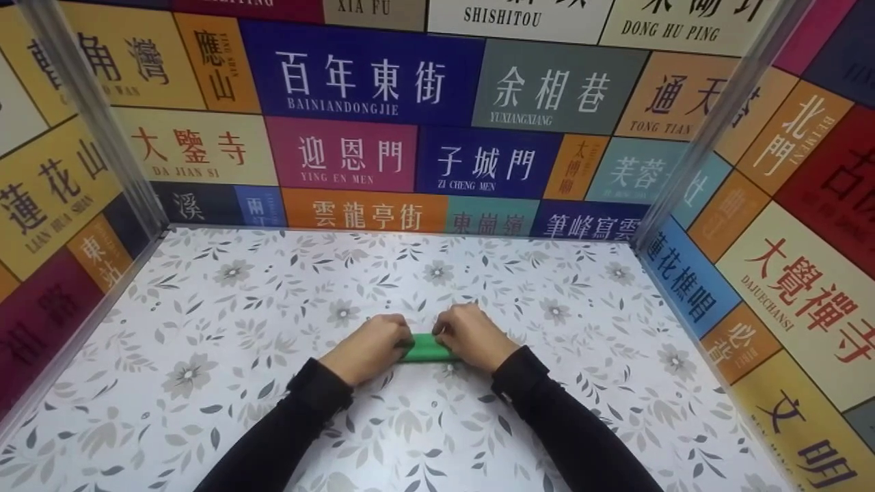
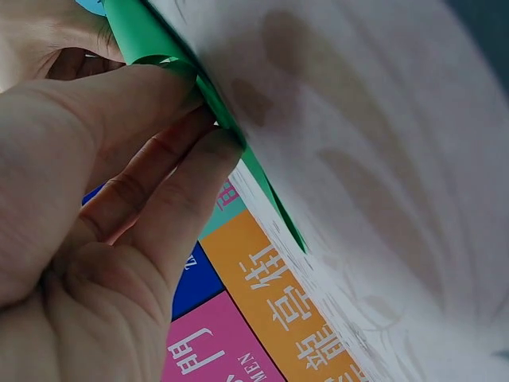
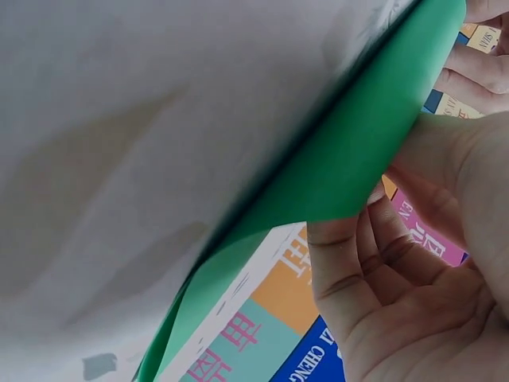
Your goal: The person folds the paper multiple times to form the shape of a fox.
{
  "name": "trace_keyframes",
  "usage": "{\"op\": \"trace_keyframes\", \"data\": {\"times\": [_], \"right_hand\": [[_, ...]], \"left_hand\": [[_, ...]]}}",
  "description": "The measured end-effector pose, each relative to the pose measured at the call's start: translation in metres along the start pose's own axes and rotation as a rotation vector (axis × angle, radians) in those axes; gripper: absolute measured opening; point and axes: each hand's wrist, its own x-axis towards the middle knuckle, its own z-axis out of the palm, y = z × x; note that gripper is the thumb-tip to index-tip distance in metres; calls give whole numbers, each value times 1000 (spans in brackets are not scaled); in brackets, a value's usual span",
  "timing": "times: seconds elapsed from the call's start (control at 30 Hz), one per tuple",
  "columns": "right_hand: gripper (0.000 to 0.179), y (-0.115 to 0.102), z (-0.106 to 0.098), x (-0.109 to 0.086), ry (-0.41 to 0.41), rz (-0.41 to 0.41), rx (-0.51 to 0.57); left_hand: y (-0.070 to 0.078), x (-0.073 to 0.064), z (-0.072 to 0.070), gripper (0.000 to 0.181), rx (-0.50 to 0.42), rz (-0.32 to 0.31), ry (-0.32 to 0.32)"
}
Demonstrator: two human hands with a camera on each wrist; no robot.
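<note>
A sheet of green paper, curled over into a narrow strip, lies across the patterned tabletop in front of the person. My left hand pinches its left end, thumb and fingertips at the curled edge in the left wrist view. At the other end, my right hand holds the paper between thumb and fingers. The right wrist view shows the green paper bent over into a loose roll, with a thin flap spreading out low at its open end. Part of the strip is hidden behind the fingers.
The tabletop has a white cover printed with grey flowers and leaves. Upright panels with coloured blocks of lettering enclose it at the back and both sides. Pale strips run up the back corners.
</note>
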Motion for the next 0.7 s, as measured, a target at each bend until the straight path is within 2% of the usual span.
{"op": "trace_keyframes", "data": {"times": [0.57,0.7], "right_hand": [[10,-3,0,1,-14,-2,-20],[9,-2,1,0,-9,-11,-22]], "left_hand": [[1,0,0,15,-12,0,6],[-1,0,0,16,-39,-32,2]]}}
